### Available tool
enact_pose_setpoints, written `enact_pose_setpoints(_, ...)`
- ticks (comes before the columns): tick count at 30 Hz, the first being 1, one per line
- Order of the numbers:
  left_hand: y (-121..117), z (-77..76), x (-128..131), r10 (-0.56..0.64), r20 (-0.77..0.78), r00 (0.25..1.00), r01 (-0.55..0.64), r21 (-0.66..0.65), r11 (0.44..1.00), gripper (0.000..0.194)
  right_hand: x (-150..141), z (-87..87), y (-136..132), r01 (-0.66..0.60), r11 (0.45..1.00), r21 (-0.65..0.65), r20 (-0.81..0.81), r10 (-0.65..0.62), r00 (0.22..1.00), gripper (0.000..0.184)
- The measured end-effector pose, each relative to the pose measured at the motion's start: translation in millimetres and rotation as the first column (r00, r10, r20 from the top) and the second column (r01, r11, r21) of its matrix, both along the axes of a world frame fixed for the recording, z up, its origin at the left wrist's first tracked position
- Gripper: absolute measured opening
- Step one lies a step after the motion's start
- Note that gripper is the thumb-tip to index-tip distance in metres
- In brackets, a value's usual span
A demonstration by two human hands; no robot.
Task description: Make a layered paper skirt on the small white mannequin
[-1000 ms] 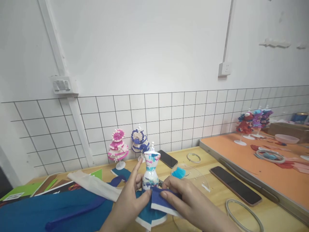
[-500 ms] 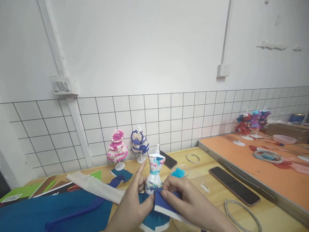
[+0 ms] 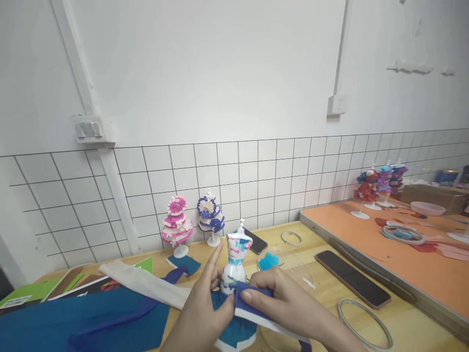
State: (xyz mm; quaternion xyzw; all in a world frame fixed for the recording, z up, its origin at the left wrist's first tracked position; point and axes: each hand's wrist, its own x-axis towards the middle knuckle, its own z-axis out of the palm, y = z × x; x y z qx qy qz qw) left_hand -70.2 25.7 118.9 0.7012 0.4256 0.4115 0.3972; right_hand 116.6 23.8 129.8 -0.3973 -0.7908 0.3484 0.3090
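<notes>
A small white dress form, daubed with pink, blue and teal, stands upright in front of me. Round its lower part sits a teal crepe-paper skirt with a white hem. My left hand grips the form from the left at the hip, its thumb pressing the skirt's top and its index finger pointing up. Against the waist at the right, my right hand pinches a dark blue paper strip with a white edge between thumb and fingers. The strip's far end trails below the hand.
Pink and navy-and-white dressed forms stand by the wall. Teal paper and a cream strip lie left. Right are a clear disc, a phone and a ring. An orange board is raised beyond.
My right thumb now lies flatter along the blue strip, and the right hand has shifted slightly. The form leans marginally rightward. My left hand keeps its hold, and the view has turned a little.
</notes>
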Motion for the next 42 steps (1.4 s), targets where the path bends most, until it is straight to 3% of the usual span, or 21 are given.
enact_pose_setpoints(8, -0.6, 2.2, 1.7, -0.013, -0.017, 1.000, 0.013, -0.013, 1.000, 0.078, 1.1, 3.2, 0.6, -0.054, 0.998, -0.018, -0.014, 0.054, 0.998, 0.039)
enact_pose_setpoints(25, 0.9, 1.3, 2.8, -0.015, -0.040, 0.999, 0.016, 0.009, 1.000, 0.080, 0.8, -0.1, 3.7, -0.013, 0.999, -0.036, -0.028, 0.012, 1.000, 0.047)
enact_pose_setpoints(32, -3.0, 7.9, 6.4, -0.017, -0.027, 0.999, 0.017, -0.016, 1.000, 0.078, 0.6, -3.3, 4.4, -0.006, 0.999, -0.033, -0.013, 0.006, 1.000, 0.047)
enact_pose_setpoints(42, -1.9, 3.6, 3.2, 0.018, -0.091, 0.996, -0.018, -0.001, 1.000, 0.075, 0.5, -2.9, 3.7, 0.039, 0.998, -0.044, 0.002, -0.039, 0.999, 0.045)
